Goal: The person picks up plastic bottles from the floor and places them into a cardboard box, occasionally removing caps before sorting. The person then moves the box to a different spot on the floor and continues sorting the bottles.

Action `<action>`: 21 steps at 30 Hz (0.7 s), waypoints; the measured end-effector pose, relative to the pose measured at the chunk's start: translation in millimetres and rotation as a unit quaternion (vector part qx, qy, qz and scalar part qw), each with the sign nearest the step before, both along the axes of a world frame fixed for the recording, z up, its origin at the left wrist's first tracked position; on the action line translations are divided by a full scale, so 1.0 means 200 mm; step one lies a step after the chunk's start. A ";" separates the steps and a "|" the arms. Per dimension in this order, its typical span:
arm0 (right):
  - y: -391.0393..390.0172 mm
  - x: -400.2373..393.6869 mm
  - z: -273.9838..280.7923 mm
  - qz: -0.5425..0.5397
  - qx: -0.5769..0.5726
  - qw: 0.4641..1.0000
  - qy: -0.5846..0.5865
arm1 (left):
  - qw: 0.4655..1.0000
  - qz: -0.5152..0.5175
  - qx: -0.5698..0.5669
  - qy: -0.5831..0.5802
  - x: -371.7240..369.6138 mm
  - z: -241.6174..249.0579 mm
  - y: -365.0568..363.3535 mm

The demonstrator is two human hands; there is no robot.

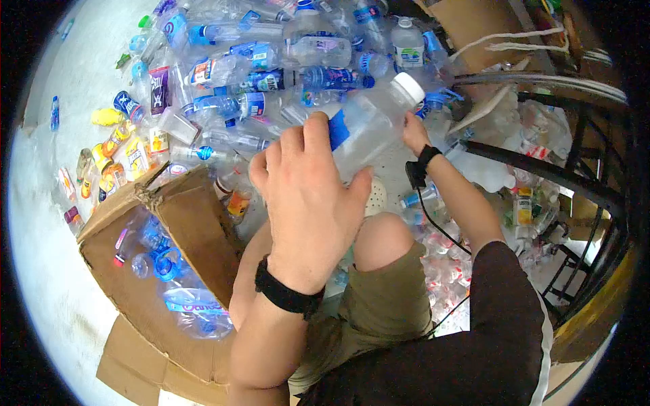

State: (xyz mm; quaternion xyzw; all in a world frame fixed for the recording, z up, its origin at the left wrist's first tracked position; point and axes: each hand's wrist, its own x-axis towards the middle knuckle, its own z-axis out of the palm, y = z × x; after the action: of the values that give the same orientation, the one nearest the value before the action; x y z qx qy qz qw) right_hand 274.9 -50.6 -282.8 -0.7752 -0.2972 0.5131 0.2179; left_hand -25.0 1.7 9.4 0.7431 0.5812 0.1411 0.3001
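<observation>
My left hand (308, 183) is wrapped round a clear plastic bottle (376, 118) with a white screw cap and a piece of blue label. The bottle is tilted, its cap pointing up and to the right. Just below and right of the cap is my right hand (415, 135), with its fingers curled. Whatever those fingers hold, if anything, is hidden. Both wrists wear black bands. Beyond the hands lies a large heap of plastic bottles (318, 51), many with blue labels.
An open cardboard box (203, 240) at my left holds blue-tinted bottles and a clear Danone-like bottle (196, 311). Yellow and orange packaging (135, 155) lies left. A black metal frame (521, 159) stands right, with red-labelled bottles (450, 271) beside my leg. A cable hangs from my right wrist.
</observation>
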 end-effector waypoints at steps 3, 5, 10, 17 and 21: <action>0.03 -0.08 -0.08 0.260 0.086 0.875 -0.399 | 1.000 -0.006 -0.004 0.006 0.01 0.00 0.02; 0.11 -0.21 -0.05 0.318 0.018 0.832 -0.454 | 1.000 -0.002 -0.008 0.006 0.01 0.00 0.03; 0.15 -0.35 -0.19 0.328 -0.041 0.836 -0.438 | 1.000 -0.003 0.000 -0.001 0.01 -0.03 0.02; -0.05 -0.29 -0.07 0.228 0.093 0.921 -0.300 | 0.996 0.045 0.046 -0.055 0.11 -0.04 -0.03; -0.21 -0.18 0.23 0.049 0.207 0.973 -0.092 | 0.988 0.078 0.042 -0.124 0.14 -0.03 -0.09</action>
State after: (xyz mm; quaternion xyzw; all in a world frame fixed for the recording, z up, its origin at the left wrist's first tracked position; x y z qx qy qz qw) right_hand 238.3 -91.9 -237.2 -0.7417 -0.4532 0.3769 0.3202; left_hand 2.7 -16.3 2.7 0.6840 0.5895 0.2796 0.3262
